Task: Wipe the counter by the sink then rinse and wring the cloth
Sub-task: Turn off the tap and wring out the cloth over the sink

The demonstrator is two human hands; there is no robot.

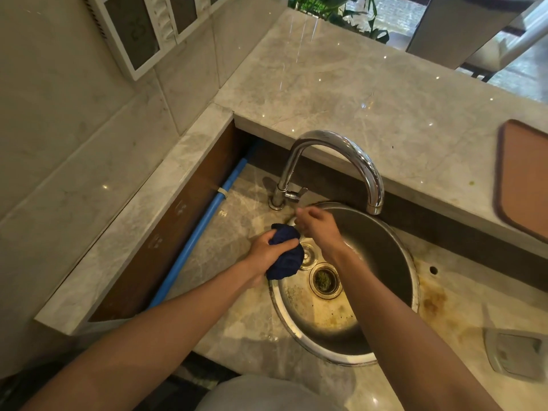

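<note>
Left hand (264,253) clamped around a bunched dark blue cloth (286,256), fingers wrapped over its upper part, grip closed tight on the fabric. Cloth held over the left edge of the round steel sink (385,247), just above the rim, its lower bulge hanging beside the drain strainer (325,280). Right hand (318,225) loosely curled over the far-left part of the basin, close beside the cloth's top, fingers bent toward the small lever (296,194) at the base of the chrome gooseneck faucet (335,161); cannot tell whether the fingertips touch the lever or whether that grip holds anything. Faucet spout arching over the back of the sink, outlet above the basin. Greenish bits lodged in the strainer, brownish grime on the basin floor. Yellow-brown stains on the marble desk (225,307) around the rim, strongest to the right. Blue pipe (204,229) running along the left of the lower desk beneath a raised marble ledge. Higher marble top behind the faucet, with a brown-edged board (525,179) at the far right. Grey plastic piece (516,351) near the right edge, below the stains.
</note>
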